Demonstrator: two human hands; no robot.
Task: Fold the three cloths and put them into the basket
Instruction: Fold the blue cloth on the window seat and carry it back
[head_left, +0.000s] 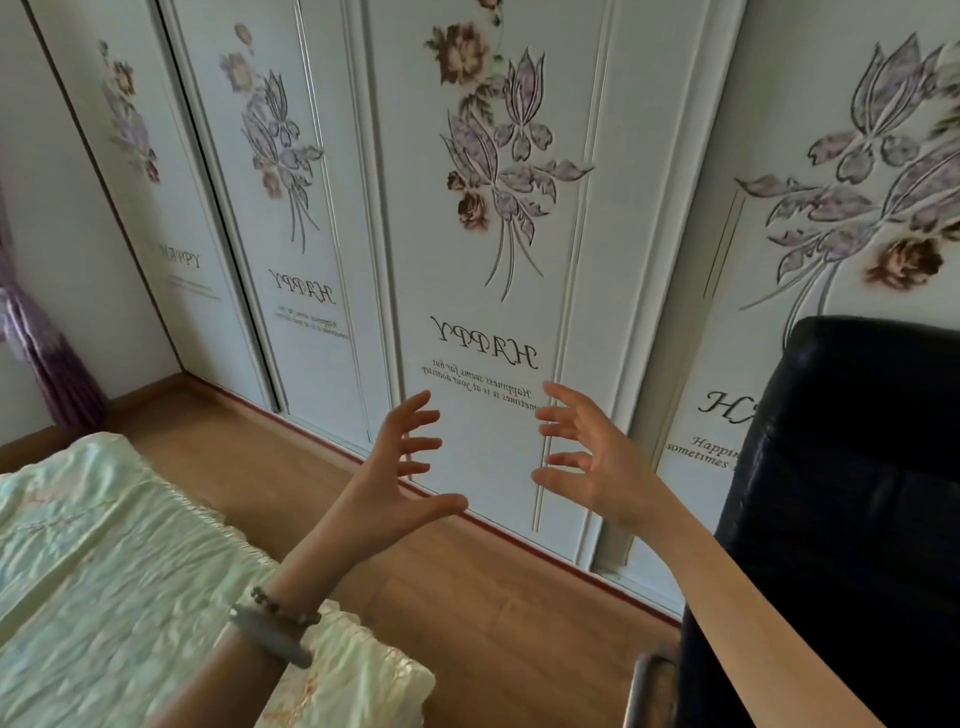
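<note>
Two hands are raised in mid-air with palms facing each other and a gap between them. The left hand (402, 467) and the right hand (592, 457) both have fingers spread wide and slightly bent, holding nothing. Cloths and basket are out of view, so their position cannot be told. The left wrist carries a bead bracelet (285, 605) and a grey band (270, 636). A bed (104, 545) with a wrinkled pale cover lies under the left forearm. A black chair (857, 467) stands at the right. White wardrobe doors (493, 104) with flower prints meet the wooden floor (467, 597).
</note>
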